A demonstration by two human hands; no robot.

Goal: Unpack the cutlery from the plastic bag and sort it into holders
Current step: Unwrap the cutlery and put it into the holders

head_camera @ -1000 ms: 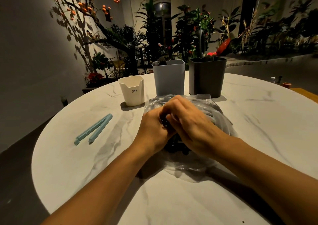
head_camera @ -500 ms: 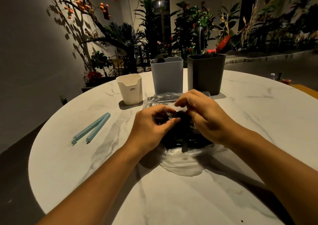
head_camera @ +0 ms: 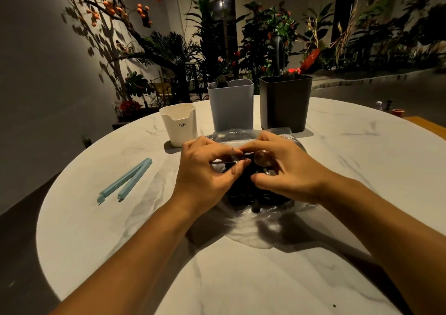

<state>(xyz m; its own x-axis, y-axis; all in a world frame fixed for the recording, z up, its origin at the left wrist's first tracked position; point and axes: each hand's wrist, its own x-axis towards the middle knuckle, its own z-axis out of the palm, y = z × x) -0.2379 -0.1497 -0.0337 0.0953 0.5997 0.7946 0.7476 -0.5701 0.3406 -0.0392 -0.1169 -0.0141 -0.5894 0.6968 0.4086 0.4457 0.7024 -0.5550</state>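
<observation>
Clear plastic bag (head_camera: pixel 243 228) lies mid-frame on the round marble table (head_camera: pixel 362 170), crumpled, with a dark heap of cutlery (head_camera: pixel 246 191) inside; individual pieces too dark to tell apart. One black handle end pokes toward the lower edge of the heap.

Left hand (head_camera: pixel 205 170): fingers curled, thumb and forefinger pinching the bag film at the top of the heap. A thin dark stem runs under those fingertips; can't tell if it's gripped too or just film.

Right hand (head_camera: pixel 289 170): fingers curled over the right side of the heap, fingertips meeting the left hand's at the bag top, thumb pressed low against the cutlery. A shiny round spoon bowl (head_camera: pixel 261 158) shows just under its forefinger, through or at the plastic. Grip is on the bag; whether it also holds the spoon, can't tell.

Holders in a row just above the bag, centre frame: white cup (head_camera: pixel 179 124), small, left; grey-blue bin (head_camera: pixel 231 104), middle; dark bin (head_camera: pixel 284 102), right. Bag's far edge is close to the bases of the two bins. Something dark sticks up from both bins, not identifiable.

Light-blue bag clip (head_camera: pixel 125 182) lies open in a V, left of the hands, well apart from the bag.

Plants (head_camera: pixel 260 39) fill the upper frame behind the table.
</observation>
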